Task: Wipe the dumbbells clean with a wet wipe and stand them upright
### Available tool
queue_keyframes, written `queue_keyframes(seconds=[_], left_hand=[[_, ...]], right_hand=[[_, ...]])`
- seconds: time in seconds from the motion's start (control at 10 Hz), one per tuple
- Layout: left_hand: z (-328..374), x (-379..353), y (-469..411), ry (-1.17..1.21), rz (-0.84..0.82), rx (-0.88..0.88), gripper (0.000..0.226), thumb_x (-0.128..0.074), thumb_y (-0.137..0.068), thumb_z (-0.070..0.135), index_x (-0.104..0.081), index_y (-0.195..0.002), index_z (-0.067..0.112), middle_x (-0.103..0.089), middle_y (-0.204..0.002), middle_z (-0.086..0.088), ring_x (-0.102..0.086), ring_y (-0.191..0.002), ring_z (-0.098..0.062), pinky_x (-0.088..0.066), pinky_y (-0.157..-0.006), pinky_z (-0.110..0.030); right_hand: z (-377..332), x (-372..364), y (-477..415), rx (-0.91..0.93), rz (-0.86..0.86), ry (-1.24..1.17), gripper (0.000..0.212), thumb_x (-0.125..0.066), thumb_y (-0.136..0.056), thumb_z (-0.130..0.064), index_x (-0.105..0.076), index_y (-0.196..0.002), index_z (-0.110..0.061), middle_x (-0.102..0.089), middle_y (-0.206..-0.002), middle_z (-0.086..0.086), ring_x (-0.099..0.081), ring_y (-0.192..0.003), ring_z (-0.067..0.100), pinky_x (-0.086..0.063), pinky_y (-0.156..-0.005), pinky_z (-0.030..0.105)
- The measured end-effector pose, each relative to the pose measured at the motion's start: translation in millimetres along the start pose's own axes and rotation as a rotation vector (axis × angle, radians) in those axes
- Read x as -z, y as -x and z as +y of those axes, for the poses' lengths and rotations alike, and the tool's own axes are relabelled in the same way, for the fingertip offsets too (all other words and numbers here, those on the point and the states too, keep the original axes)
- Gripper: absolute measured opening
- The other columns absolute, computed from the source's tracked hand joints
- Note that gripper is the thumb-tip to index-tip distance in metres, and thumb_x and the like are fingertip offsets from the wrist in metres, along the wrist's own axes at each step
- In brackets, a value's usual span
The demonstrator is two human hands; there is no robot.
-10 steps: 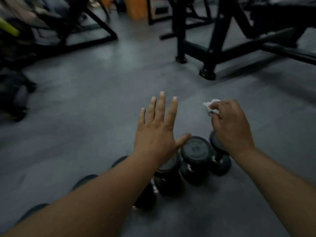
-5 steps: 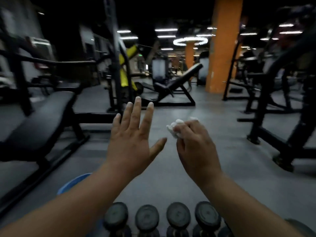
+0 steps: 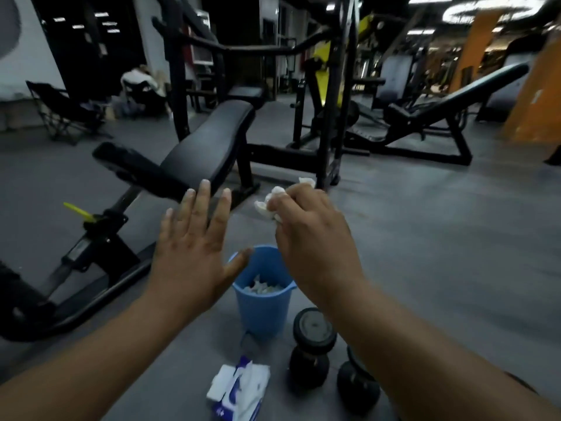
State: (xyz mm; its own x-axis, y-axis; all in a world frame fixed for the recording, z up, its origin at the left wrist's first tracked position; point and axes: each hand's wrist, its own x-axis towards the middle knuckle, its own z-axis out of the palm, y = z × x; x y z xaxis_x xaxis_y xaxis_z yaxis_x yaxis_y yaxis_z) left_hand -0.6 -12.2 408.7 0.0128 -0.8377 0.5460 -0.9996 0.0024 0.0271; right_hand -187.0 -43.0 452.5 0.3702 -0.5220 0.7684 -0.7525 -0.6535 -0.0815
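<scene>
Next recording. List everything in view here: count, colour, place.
dumbbells: two, black, floor right of the bin, one partly behind the right forearm
bin: one, blue, floor centre, used wipes inside
wipe pack: one, white and blue, floor, bottom centre
benches: two, black, left centre and far right
wet wipe: one, white, crumpled in the right hand
left hand: one, raised, fingers spread, holds nothing
right hand: one, raised, grips the wet wipe

My right hand (image 3: 312, 235) pinches the crumpled white wet wipe (image 3: 268, 203); two black dumbbells (image 3: 314, 329) stand upright, just beside each other.
</scene>
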Motion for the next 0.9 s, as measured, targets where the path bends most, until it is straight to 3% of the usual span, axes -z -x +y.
queue_keyframes(seconds=[0.2,0.3,0.4,0.5,0.6,0.7,0.8,0.9], left_hand=[[-2,-111,-4,0.033,-0.136,0.078,0.09,-0.019,-0.086,0.075,0.006,-0.157,0.026,0.009,-0.165,-0.007,0.003,-0.152,-0.025,-0.007,-0.12,-0.05],[3,-161,-8,0.059,-0.178,0.081,0.088,-0.019,-0.087,0.075,0.01,-0.156,0.028,0.011,-0.165,-0.006,0.005,-0.152,-0.024,-0.005,-0.12,-0.049],[-3,-201,-11,0.063,-0.211,0.116,0.089,-0.021,-0.086,0.074,0.009,-0.156,0.027,0.008,-0.166,-0.007,0.003,-0.152,-0.025,-0.008,-0.12,-0.051],[-13,-233,-9,0.044,-0.255,0.162,0.089,-0.022,-0.087,0.074,0.012,-0.155,0.028,0.013,-0.165,-0.006,0.007,-0.152,-0.023,-0.005,-0.121,-0.049],[-18,-259,-8,0.042,-0.304,0.202,0.088,-0.028,-0.089,0.071,0.017,-0.153,0.029,0.016,-0.164,-0.006,0.009,-0.152,-0.024,-0.003,-0.12,-0.049],[-15,-281,-10,0.026,-0.372,0.2,0.09,-0.037,-0.091,0.064,0.014,-0.155,0.027,0.016,-0.164,-0.007,0.008,-0.152,-0.026,-0.004,-0.121,-0.05],[1,-292,-14,0.026,-0.375,0.164,0.091,-0.044,-0.091,0.06,0.009,-0.156,0.025,0.012,-0.165,-0.008,0.005,-0.152,-0.027,-0.006,-0.121,-0.051],[27,-293,-19,0.014,-0.369,0.105,0.09,-0.044,-0.091,0.059,0.006,-0.157,0.023,0.01,-0.165,-0.009,0.004,-0.152,-0.027,-0.006,-0.12,-0.051]], right_hand=[[56,-104,27,-0.016,-0.144,-0.022,0.022,-0.06,-0.085,-0.01,-0.066,-0.105,-0.016,-0.06,-0.107,0.003,-0.053,-0.095,0.027,-0.048,-0.076,0.044],[75,-147,37,-0.079,-0.225,-0.172,0.018,-0.062,-0.088,-0.007,-0.063,-0.105,-0.013,-0.053,-0.111,0.005,-0.055,-0.086,0.024,-0.052,-0.062,0.041],[85,-198,36,-0.15,-0.246,-0.308,0.019,-0.058,-0.088,-0.004,-0.06,-0.105,-0.013,-0.05,-0.107,0.004,-0.055,-0.075,0.024,-0.053,-0.059,0.04],[100,-256,36,-0.246,-0.307,-0.352,0.027,-0.055,-0.088,-0.002,-0.059,-0.112,-0.014,-0.049,-0.115,0.006,-0.057,-0.085,0.025,-0.051,-0.069,0.037],[112,-304,48,-0.249,-0.912,-0.157,0.07,-0.059,-0.09,-0.014,-0.025,-0.149,-0.032,-0.009,-0.16,0.003,-0.046,-0.124,0.033,-0.048,-0.091,0.041],[120,-311,66,-0.209,-1.11,-0.034,0.087,-0.057,-0.092,-0.014,-0.001,-0.153,-0.038,0.017,-0.162,-0.005,-0.025,-0.142,0.033,-0.045,-0.1,0.047],[134,-294,86,-0.187,-0.937,-0.087,0.079,-0.052,-0.097,-0.02,0.0,-0.155,-0.034,0.017,-0.162,-0.005,0.0,-0.15,0.025,-0.04,-0.107,0.046],[150,-272,108,-0.211,-0.797,-0.065,0.077,-0.049,-0.097,-0.024,0.0,-0.155,-0.032,0.014,-0.163,-0.002,0.005,-0.15,0.023,-0.031,-0.112,0.045]])
